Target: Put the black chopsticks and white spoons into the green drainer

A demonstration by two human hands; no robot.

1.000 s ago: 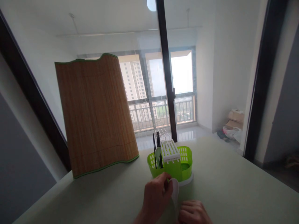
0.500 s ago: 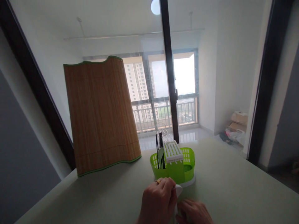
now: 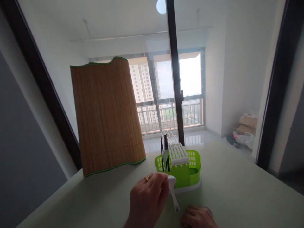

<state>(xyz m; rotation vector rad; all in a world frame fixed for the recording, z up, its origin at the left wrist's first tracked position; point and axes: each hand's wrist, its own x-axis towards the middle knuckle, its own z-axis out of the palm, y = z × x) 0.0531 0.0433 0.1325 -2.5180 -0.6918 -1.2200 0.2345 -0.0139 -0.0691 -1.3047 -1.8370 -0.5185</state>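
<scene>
My left hand [image 3: 147, 199], wearing a ring, grips a white plastic spoon [image 3: 173, 193] by its bowl end, the handle pointing down and to the right. It is held just in front of a green cutlery caddy [image 3: 193, 164] with a white slotted insert, which holds black chopsticks [image 3: 163, 148] and another white spoon [image 3: 165, 155]. My right hand [image 3: 198, 217] rests on the pale table [image 3: 237, 196] at the bottom edge, fingers curled, holding nothing I can see.
A bamboo mat [image 3: 106, 114] with green trim stands upright at the table's back left. Behind the table are a glass partition with a dark frame post [image 3: 175, 72], a balcony, and boxes and bags [image 3: 244, 129] on the floor at right.
My left hand has shifted left and lifted the white spoon off my right hand, so the spoon's handle now shows. The view has drifted slightly left.
</scene>
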